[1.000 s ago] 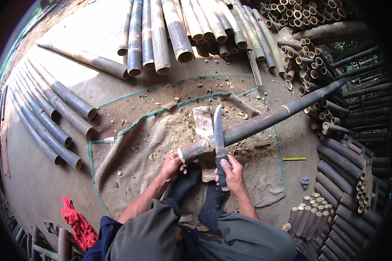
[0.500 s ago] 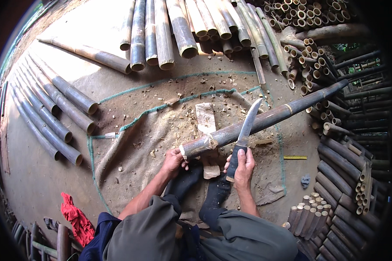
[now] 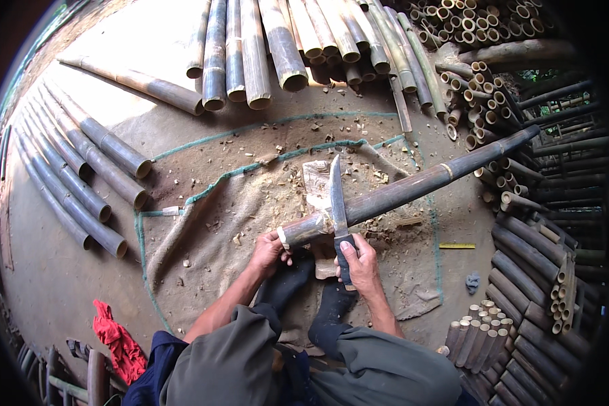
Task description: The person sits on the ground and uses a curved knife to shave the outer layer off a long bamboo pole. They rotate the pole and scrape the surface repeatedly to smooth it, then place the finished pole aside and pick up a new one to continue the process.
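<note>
A long dark bamboo pole slants from my left hand up to the far right, resting across a pale wooden block. Its near end is gripped by my left hand, fingers wrapped round the rim. In my right hand is a large knife with a dark wrapped handle, its blade pointing away from me. The blade lies over the pole at a pale, shaved node; whether it touches the bamboo I cannot tell. My feet in dark socks are just below the pole.
A brown sack cloth with green edging, strewn with wood chips, lies under the work. Long bamboo poles lie ahead and at the left. Cut bamboo pieces are stacked at the right. A red cloth and a yellow ruler-like strip lie on the floor.
My right hand has moved left with the knife, and the blade has swung from right-leaning to nearly upright, now over the pale node. My left hand and the pole have hardly moved.
</note>
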A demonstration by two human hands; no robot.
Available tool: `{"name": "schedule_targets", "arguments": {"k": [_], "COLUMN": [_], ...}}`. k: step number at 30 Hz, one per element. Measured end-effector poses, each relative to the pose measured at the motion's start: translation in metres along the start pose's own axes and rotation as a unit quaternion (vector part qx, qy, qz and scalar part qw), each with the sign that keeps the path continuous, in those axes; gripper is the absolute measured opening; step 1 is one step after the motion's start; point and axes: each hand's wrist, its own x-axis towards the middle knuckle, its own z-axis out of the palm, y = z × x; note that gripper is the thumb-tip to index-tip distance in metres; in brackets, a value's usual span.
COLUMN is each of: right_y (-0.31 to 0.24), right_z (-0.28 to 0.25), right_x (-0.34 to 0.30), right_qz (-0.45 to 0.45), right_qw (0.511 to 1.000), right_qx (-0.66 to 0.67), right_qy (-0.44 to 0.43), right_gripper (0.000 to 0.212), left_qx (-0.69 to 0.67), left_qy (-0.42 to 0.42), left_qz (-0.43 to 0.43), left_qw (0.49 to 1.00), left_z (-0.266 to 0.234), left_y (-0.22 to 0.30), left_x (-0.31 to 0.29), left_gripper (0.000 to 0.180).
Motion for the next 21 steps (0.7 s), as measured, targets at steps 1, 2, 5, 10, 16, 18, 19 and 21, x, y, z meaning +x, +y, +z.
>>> {"name": "schedule_targets", "arguments": {"k": [1, 2, 5, 10, 16, 18, 19, 21], "right_y": [-0.004, -0.01, -0.017, 0.005, -0.009, 0.006, 0.01, 0.005], "right_z": [-0.005, -0.007, -0.012, 0.009, -0.007, 0.007, 0.014, 0.011], "right_x": [0.001, 0.0, 0.001, -0.004, 0.0, -0.004, -0.006, -0.003], "right_qz": [0.005, -0.007, -0.062, -0.006, -0.082, -0.064, -0.045, -0.02], "right_qw": [1.0, 0.999, 0.981, 1.0, 0.972, 0.992, 0.998, 1.0], "right_qx": [0.0, 0.05, 0.142, 0.024, 0.126, 0.043, -0.025, 0.009], "right_qy": [0.001, 0.019, 0.114, 0.003, 0.181, 0.1, 0.028, 0.01], "right_gripper": [0.032, 0.032, 0.034, 0.031, 0.034, 0.034, 0.034, 0.033], "left_qx": [-0.002, -0.005, -0.014, -0.005, -0.028, -0.024, -0.016, 0.002], "left_qy": [-0.004, -0.006, -0.013, -0.011, -0.005, -0.015, -0.019, -0.014], "left_qz": [0.004, 0.008, 0.012, 0.0, 0.004, -0.002, -0.004, -0.01], "left_qw": [1.0, 1.0, 1.0, 1.0, 1.0, 1.0, 1.0, 1.0], "left_z": [0.0, 0.0, -0.004, 0.002, 0.0, 0.002, 0.002, -0.006], "left_y": [0.001, 0.001, -0.001, 0.001, 0.001, 0.0, 0.0, 0.001], "left_x": [0.0, -0.001, -0.001, 0.002, -0.002, 0.001, 0.003, 0.001], "left_gripper": [0.022, 0.022, 0.022, 0.022, 0.021, 0.021, 0.024, 0.03]}}
